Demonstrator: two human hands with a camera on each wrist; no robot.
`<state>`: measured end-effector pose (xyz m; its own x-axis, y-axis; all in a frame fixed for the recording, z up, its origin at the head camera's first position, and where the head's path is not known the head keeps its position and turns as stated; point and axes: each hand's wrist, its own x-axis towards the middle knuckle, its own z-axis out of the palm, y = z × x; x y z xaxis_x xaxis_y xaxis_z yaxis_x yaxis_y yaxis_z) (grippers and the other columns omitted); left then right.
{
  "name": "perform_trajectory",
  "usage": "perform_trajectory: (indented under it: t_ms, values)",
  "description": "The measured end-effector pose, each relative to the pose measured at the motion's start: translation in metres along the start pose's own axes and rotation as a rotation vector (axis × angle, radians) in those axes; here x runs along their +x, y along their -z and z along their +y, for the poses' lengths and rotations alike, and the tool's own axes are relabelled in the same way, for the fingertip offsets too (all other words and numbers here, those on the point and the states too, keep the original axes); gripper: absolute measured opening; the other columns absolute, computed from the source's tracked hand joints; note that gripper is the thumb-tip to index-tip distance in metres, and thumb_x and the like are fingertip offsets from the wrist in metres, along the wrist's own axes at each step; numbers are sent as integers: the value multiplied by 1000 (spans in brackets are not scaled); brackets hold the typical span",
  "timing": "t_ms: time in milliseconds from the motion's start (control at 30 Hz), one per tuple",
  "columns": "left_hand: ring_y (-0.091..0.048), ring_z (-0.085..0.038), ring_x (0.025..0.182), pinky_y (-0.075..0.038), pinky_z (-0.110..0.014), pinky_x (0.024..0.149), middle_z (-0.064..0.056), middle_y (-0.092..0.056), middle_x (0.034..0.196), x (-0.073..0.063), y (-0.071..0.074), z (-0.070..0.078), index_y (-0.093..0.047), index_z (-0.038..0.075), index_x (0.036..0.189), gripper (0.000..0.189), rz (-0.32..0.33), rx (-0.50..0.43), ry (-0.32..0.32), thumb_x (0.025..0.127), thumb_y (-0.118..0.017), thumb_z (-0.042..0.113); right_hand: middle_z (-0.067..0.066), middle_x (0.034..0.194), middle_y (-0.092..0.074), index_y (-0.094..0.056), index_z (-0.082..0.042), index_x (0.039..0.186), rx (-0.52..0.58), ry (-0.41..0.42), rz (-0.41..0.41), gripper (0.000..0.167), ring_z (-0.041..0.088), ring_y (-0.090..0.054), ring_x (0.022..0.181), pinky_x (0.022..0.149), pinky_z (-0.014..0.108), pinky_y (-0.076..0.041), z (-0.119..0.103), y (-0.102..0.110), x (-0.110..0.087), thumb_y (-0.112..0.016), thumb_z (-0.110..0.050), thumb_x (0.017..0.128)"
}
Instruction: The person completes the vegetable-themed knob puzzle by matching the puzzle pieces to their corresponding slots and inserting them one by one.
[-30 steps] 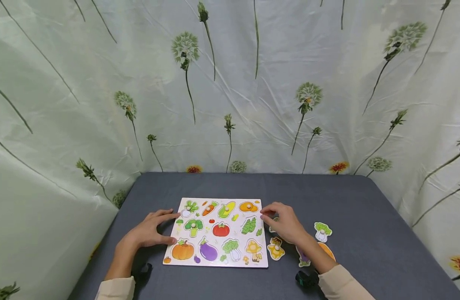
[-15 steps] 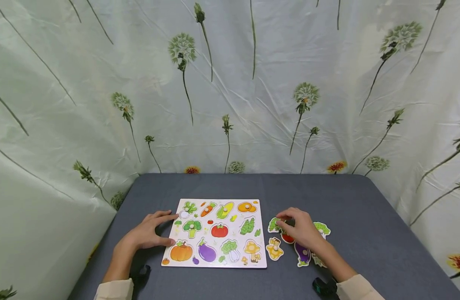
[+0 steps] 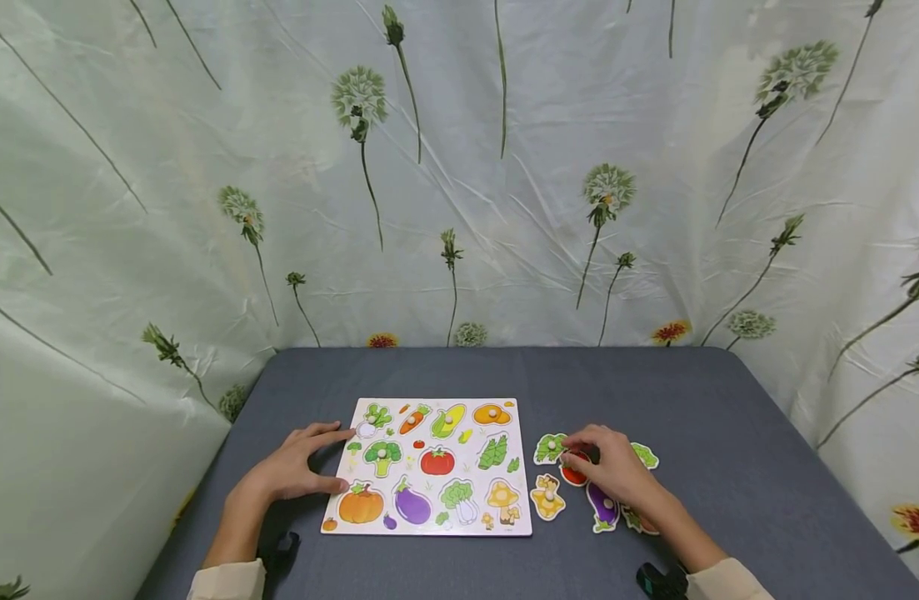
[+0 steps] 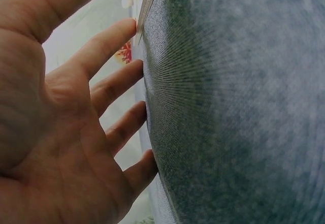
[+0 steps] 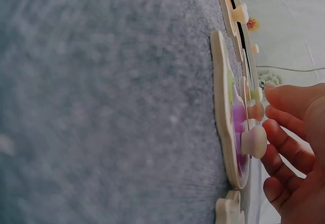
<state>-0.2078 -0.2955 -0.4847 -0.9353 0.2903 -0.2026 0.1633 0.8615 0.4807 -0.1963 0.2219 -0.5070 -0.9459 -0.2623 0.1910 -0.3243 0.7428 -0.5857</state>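
A white puzzle board [image 3: 470, 425] with vegetable pictures lies on the table. My left hand [image 3: 290, 467] rests at its left edge, fingers spread; in the left wrist view the left fingertips [image 4: 134, 66] touch the table and board edge. Right of the board my right hand [image 3: 612, 467] hovers over a tomato piece [image 3: 574, 475], thumb and index finger apart around it. Close by lie a green leafy piece [image 3: 549, 448], a mushroom piece [image 3: 547, 498] and an eggplant piece [image 3: 603, 508]. The eggplant's knob [image 5: 254, 141] stands before the right fingers in the right wrist view.
A cabbage-like piece [image 3: 645, 455] and another piece [image 3: 639, 522] are partly hidden behind the right hand and forearm. The grey table [image 3: 429, 567] ends at a flowered curtain [image 3: 459, 183] at the back and sides.
My right hand has moved from the board's right edge rightward to over the tomato piece, uncovering the green leafy piece. My left hand stays at the board's left edge.
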Motion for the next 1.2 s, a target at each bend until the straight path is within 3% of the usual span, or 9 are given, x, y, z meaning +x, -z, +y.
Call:
perform_trajectory:
  t_ms: [367, 667, 933, 1200]
  values:
    - [-35, -46, 141, -35, -76, 105, -18, -41, 160, 0, 1, 1, -54, 24, 151, 89, -3, -9, -1, 73, -86, 54, -14, 89, -69, -80, -22, 98, 61, 74, -47, 7, 0, -57, 80, 70, 26, -49, 7, 2, -5, -78, -26, 93]
    - [-33, -49, 143, -34, -76, 105, -20, -40, 160, -1, 2, 1, -54, 24, 151, 88, -5, -34, -15, 74, -88, 50, -12, 89, -68, -80, -21, 98, 114, 4, -97, 10, 0, -55, 79, 70, 23, -47, 14, 9, -11, -80, -27, 91]
    - [-32, -49, 143, -33, -76, 105, -20, -39, 161, -1, 2, -1, -54, 24, 152, 89, -4, -31, -16, 74, -87, 53, -9, 93, -68, -79, -19, 104, 138, 8, -136, 11, 1, -56, 81, 71, 23, -49, 19, 13, -12, -77, -20, 93]
    - [-32, -48, 143, -32, -77, 106, -19, -40, 161, -1, 2, 0, -54, 24, 152, 90, -1, -36, -15, 73, -87, 53, -10, 91, -68, -79, -20, 100, 139, 15, -84, 7, 0, -57, 80, 72, 22, -49, 23, 9, -16, -77, -22, 93]
